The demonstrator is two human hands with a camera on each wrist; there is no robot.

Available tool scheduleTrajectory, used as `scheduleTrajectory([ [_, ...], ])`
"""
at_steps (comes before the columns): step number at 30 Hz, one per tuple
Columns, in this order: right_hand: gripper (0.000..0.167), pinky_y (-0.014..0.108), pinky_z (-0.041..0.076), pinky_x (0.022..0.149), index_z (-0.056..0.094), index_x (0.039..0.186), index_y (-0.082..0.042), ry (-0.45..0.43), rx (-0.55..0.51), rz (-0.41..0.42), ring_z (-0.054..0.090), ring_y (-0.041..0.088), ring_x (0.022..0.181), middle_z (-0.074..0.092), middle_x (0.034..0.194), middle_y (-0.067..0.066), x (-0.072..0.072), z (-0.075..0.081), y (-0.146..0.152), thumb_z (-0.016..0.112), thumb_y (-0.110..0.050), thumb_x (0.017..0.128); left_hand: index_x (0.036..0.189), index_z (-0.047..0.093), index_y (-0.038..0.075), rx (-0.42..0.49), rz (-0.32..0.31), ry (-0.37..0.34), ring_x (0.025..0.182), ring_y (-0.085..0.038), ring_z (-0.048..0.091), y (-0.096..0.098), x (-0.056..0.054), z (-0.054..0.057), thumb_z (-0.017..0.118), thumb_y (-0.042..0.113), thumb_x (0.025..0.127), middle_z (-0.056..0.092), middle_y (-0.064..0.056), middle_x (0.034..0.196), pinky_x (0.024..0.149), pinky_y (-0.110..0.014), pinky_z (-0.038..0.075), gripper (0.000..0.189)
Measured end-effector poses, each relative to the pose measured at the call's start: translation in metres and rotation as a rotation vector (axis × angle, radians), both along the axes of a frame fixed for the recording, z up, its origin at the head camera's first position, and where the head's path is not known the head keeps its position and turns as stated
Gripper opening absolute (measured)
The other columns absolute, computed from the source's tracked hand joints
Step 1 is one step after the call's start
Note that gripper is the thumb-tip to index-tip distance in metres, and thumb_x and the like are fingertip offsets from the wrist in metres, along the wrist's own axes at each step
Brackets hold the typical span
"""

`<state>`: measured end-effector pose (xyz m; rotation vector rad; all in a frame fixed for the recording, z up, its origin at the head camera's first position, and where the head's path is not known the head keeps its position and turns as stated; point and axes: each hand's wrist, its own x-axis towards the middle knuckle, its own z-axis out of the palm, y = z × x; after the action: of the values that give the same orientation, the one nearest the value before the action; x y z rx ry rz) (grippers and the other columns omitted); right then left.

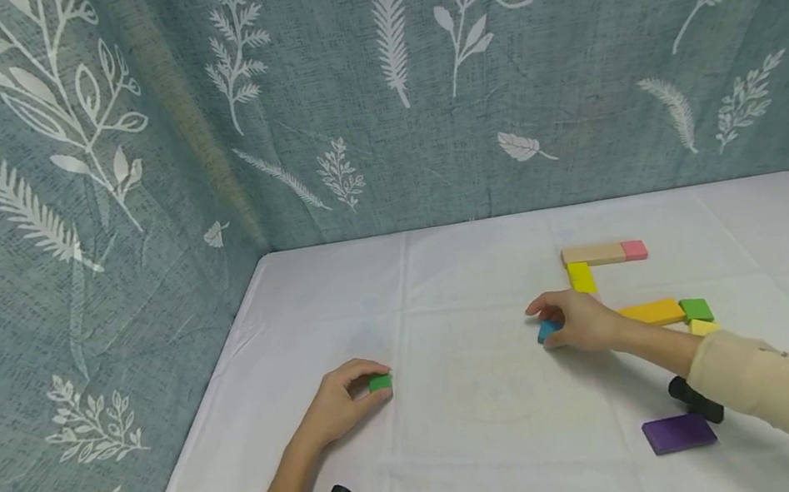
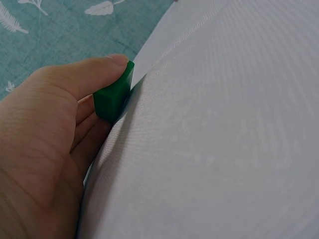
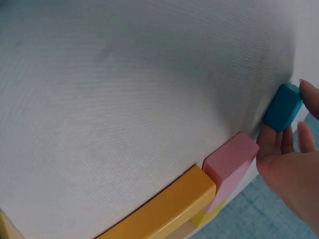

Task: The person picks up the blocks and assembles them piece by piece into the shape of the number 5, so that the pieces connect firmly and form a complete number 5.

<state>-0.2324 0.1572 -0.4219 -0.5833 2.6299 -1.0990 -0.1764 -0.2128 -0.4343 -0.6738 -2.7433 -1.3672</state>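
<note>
My left hand (image 1: 344, 400) pinches a small green block (image 1: 379, 383) between thumb and fingers, low over the white tabletop. In the left wrist view the thumb lies along one side of that green block (image 2: 113, 97), with fingers behind it. Farther right, my right hand (image 1: 579, 319) holds a small blue block (image 1: 547, 330) by its ends, thumb on one side and fingertips on the other. The right wrist view shows the blue block (image 3: 284, 107) at the cloth, close beside a pink block (image 3: 232, 157) that touches an orange block (image 3: 164, 206).
Behind the right hand, a tan block (image 1: 593, 255) meets a pink block (image 1: 634, 250), with a yellow block (image 1: 581, 277) below. An orange block (image 1: 652, 313), a green block (image 1: 696, 309) and a pale yellow block (image 1: 703, 327) adjoin. A purple block (image 1: 678, 434) lies nearer.
</note>
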Motion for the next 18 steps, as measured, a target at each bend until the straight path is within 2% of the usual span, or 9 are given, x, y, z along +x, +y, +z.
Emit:
scheduleTrajectory([
  [8,0.034,0.038,0.053,0.080,0.060,0.111,0.003,0.118,-0.053,0.100,0.057,0.027,0.089,0.062,0.098,0.011,0.006,0.002,0.008,0.074,-0.001,0.080,0.104,0.067,-0.005,-0.001,0.001,0.001,0.101,-0.031,0.060,0.001,0.000,0.000,0.073,-0.002,0.081,0.065,-0.015,0.105,0.090,-0.036,0.050,0.024],
  [18,0.036,0.039,0.053,0.082,0.061,0.114,0.003,0.106,0.001,0.079,0.059,0.026,0.092,0.063,0.103,0.011,0.028,0.012,0.022,0.073,0.001,0.081,0.104,0.067,-0.004,0.006,0.005,0.003,0.101,-0.030,0.060,0.002,0.001,0.003,0.073,-0.003,0.080,0.066,-0.014,0.105,0.091,-0.040,0.049,0.025],
])
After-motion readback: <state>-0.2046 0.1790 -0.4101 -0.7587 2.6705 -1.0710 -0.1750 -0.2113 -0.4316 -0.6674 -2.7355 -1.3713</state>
